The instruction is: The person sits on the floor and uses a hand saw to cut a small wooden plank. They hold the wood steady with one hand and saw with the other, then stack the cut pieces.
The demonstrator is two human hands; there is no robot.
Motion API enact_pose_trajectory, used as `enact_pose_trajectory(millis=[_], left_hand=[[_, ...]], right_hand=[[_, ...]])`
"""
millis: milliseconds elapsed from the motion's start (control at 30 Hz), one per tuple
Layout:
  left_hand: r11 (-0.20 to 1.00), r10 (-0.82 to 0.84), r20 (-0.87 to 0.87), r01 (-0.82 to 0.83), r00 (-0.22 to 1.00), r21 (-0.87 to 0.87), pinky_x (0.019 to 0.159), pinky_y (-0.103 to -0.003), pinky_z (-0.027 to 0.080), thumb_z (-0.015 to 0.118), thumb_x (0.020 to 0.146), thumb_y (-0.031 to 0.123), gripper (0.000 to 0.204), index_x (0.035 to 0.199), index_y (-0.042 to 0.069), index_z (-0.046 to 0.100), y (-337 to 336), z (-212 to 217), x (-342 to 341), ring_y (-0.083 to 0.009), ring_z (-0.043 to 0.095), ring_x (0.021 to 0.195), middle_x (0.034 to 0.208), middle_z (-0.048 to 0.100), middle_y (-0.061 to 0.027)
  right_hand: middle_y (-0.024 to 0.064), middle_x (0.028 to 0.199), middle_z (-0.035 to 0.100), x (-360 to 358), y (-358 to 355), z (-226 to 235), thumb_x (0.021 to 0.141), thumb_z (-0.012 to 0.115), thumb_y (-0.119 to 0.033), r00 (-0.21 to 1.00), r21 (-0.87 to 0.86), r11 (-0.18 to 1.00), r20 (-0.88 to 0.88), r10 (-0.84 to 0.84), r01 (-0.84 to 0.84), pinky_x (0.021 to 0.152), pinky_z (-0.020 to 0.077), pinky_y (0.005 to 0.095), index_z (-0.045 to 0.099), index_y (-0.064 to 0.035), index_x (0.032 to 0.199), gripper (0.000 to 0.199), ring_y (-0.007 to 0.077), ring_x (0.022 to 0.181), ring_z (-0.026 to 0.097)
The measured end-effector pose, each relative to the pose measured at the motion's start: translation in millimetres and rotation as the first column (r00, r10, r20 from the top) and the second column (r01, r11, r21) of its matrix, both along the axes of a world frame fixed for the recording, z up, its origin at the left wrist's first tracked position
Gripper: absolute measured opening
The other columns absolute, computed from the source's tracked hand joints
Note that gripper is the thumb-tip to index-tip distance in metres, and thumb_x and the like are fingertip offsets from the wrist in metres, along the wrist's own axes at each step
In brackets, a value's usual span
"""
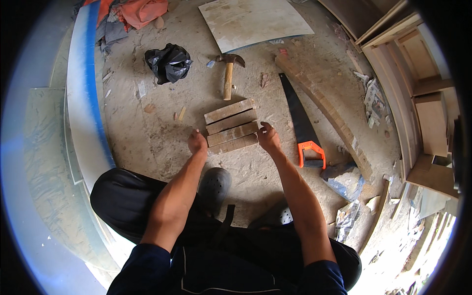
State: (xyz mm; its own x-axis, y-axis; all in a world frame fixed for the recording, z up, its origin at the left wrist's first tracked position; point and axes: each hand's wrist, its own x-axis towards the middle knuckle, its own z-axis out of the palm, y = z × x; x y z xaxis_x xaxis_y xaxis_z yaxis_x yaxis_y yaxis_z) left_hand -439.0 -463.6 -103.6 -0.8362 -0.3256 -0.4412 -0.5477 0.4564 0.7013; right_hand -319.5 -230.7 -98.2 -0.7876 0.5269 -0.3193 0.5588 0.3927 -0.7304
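Several short wooden blocks (232, 121) lie side by side on the concrete floor in front of me, with narrow dark gaps between some of them. At their left ends is my left hand (197, 142), its fingers curled in against the nearer blocks. My right hand (268, 137) is at the opposite ends, fingers bent and tips against the third block from the far side. That block (233, 134) lies between my two hands. Just beyond the blocks rests a claw hammer (228, 81) with a wooden handle. A handsaw (301, 115) with an orange and black handle lies to the right.
A long wooden plank (327, 108) lies beyond the saw. A black plastic bag (168, 63) sits at far left, a pale board (255, 22) at the back. Wooden cabinet frames (413, 78) stand right; a blue-edged white panel (83, 88) stands left. My shoes (215, 189) are close to the blocks.
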Motion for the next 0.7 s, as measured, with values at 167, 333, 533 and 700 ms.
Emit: enact_pose_trajectory(millis=[167, 333, 533, 700], left_hand=[[0.994, -0.075, 0.053, 0.079, 0.996, -0.077, 0.083, -0.043, 0.048, 0.051, 0.089, 0.033, 0.046, 0.103, -0.008, 0.064, 13.8, 22.6, 6.2, -0.0396, 0.063, 0.096, 0.107, 0.064, -0.0279], [0.998, -0.063, 0.133, 0.059, 0.989, 0.032, 0.089, -0.040, 0.046, 0.055, 0.089, 0.030, 0.042, 0.106, -0.007, 0.064, 20.9, 49.6, 12.2, -0.0350, 0.060, 0.107, 0.113, 0.062, -0.0261], [0.978, 0.065, 0.158, -0.094, 0.985, 0.185, 0.089, -0.041, 0.045, 0.053, 0.090, 0.031, 0.044, 0.113, -0.005, 0.062, 2.4, 12.5, 1.8, -0.0339, 0.059, 0.109, 0.118, 0.061, -0.0237], [0.852, 0.265, 0.200, -0.326, 0.943, 0.410, 0.101, -0.037, 0.037, 0.048, 0.093, 0.038, 0.053, 0.127, -0.002, 0.054, 13.2, 26.7, -1.3, -0.0278, 0.050, 0.123, 0.133, 0.053, -0.0175]], right_hand=[[0.0157, 0.113, 0.065, -14.3, -3.2, -3.7, 0.087, 0.057, -0.022, 0.997, 0.034, 0.999, -0.072, -0.030, 0.032, 0.089, 0.0498, 0.0409, 0.057, -0.0106, 0.126, 0.041, 0.0348, 0.107, 0.061], [0.0217, 0.114, 0.063, -18.8, 4.7, 30.9, 0.085, 0.055, -0.018, 0.991, -0.191, 0.981, 0.128, 0.051, -0.026, 0.089, 0.0498, 0.0399, 0.053, -0.0136, 0.132, 0.047, 0.0352, 0.107, 0.061], [0.0215, 0.113, 0.064, -20.7, 4.8, 11.9, 0.084, 0.052, -0.016, 0.996, -0.152, 0.986, -0.064, 0.064, -0.073, 0.091, 0.0491, 0.0394, 0.055, -0.0125, 0.130, 0.047, 0.0356, 0.109, 0.060], [0.0228, 0.121, 0.060, -17.1, 9.5, -5.8, 0.085, 0.047, -0.018, 0.994, -0.056, 0.997, -0.100, 0.039, -0.045, 0.096, 0.0455, 0.0401, 0.054, -0.0067, 0.130, 0.047, 0.0377, 0.115, 0.056]])
